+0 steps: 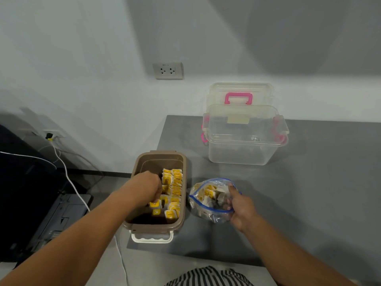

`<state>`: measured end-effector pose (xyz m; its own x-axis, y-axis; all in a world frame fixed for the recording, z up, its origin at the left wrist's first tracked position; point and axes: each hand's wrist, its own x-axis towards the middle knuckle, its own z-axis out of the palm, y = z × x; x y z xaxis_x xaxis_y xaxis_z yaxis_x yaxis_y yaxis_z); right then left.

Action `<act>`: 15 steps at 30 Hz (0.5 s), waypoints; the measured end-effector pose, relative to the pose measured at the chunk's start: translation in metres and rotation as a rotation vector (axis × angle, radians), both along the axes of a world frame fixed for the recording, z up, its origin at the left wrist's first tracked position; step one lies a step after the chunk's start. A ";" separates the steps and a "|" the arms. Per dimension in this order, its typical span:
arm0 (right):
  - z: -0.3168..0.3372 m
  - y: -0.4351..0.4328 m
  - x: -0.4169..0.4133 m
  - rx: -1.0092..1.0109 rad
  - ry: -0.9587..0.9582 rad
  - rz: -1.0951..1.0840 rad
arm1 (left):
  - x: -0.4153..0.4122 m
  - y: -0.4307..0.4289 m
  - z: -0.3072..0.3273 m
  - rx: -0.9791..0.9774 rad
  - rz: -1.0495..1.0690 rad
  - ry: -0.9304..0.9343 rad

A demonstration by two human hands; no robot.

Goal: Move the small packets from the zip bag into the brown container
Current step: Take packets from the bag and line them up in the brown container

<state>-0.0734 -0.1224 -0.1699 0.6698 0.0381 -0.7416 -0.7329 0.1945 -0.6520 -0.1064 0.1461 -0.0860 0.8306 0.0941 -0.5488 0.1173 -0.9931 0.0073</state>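
Brown container, near left of grey table, holds yellow-white packets, print unreadable, left hand pinching one packet; zip bag just right, right hand gripping its mouth.

Left hand, packet in brown container

bare table right of zip bag; clear box blocks far side.
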 end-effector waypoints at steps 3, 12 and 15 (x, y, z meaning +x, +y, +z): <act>0.001 0.000 0.000 0.004 0.017 -0.014 | 0.002 -0.004 -0.010 -0.009 -0.003 0.050; 0.008 0.002 -0.003 -0.013 0.023 -0.024 | 0.009 -0.007 -0.034 -0.011 0.021 0.039; 0.010 0.002 -0.003 -0.012 0.026 -0.030 | 0.007 -0.008 -0.039 -0.004 0.008 0.001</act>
<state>-0.0769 -0.1201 -0.1603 0.6513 0.0094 -0.7587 -0.7433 0.2090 -0.6355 -0.0999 0.1383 -0.1250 0.8293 0.0981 -0.5500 0.1248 -0.9921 0.0112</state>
